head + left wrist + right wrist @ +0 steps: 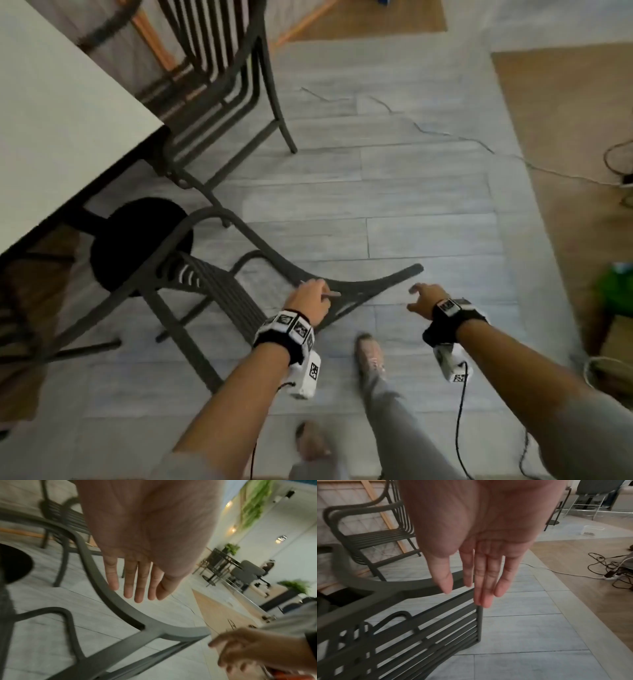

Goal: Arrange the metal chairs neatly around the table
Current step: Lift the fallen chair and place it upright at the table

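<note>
Chair (212,298), dark metal with a slatted seat, stands on the grey tiled floor (394,212) at the near corner of the white table (58,130), its curved top rail and armrest sweeping toward the person. Left hand (310,301) is over the point where the rail meets the armrest; the head view suggests contact, while the left wrist view shows the fingers (139,582) straight and together above the rail, not wrapped round it. Whether the palm actually touches the metal cannot be told. Right hand (424,299) hovers just beside the free end of the armrest, fingers loosely spread, holding nothing; in the right wrist view its fingers (485,582) hang straight down over the edge of the slats, apparently clear of them. Second chair (219,75) of the same make stands further along the same table edge, seat partly under the tabletop. Black round table base (137,240) sits on the floor below the tabletop, behind the near chair. Cables (445,133) run across the floor to the right, onto the brown flooring. One foot (370,353) is planted on the tiles between the two arms.
</note>
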`<state>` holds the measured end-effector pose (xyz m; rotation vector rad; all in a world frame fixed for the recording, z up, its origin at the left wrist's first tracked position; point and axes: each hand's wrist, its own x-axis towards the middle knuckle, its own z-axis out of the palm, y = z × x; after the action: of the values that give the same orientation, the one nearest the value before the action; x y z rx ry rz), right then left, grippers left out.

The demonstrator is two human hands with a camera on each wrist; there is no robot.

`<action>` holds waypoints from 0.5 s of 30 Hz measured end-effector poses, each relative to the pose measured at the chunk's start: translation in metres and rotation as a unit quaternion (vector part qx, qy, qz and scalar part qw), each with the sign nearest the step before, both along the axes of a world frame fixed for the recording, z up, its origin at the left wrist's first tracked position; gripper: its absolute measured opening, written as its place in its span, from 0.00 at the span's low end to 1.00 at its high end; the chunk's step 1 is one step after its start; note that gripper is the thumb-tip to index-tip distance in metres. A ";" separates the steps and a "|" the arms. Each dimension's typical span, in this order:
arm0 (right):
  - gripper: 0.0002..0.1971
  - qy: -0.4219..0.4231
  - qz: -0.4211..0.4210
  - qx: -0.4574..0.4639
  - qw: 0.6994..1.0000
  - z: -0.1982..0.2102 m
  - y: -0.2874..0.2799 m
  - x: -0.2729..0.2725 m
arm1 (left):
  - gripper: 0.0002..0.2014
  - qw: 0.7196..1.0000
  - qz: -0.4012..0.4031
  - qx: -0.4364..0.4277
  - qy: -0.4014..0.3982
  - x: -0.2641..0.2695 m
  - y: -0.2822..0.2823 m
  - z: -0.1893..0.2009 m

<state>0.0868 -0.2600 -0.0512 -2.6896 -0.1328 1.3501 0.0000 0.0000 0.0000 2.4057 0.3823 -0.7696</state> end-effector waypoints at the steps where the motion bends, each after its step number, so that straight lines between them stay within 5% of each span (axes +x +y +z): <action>1: 0.28 -0.012 -0.017 -0.002 1.000 -0.006 -0.005 0.012 | 0.14 1.000 -0.021 -0.002 0.003 0.017 -0.016 -0.014; 6: 0.35 -0.027 -0.123 0.050 0.991 -0.046 -0.022 0.042 | 0.21 0.993 -0.104 0.010 0.056 0.073 -0.077 -0.069; 11: 0.28 -0.059 -0.232 0.138 0.961 -0.071 -0.018 0.041 | 0.22 0.987 -0.107 -0.002 0.123 0.086 -0.094 -0.106; 15: 0.26 -0.057 -0.239 0.152 0.957 -0.078 -0.021 0.042 | 0.19 0.985 -0.092 0.012 0.146 0.093 -0.100 -0.110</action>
<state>0.1287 -0.2814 -0.1288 -2.3321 0.2634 0.9429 0.0929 -0.1003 -0.1096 2.3778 0.2859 -1.2139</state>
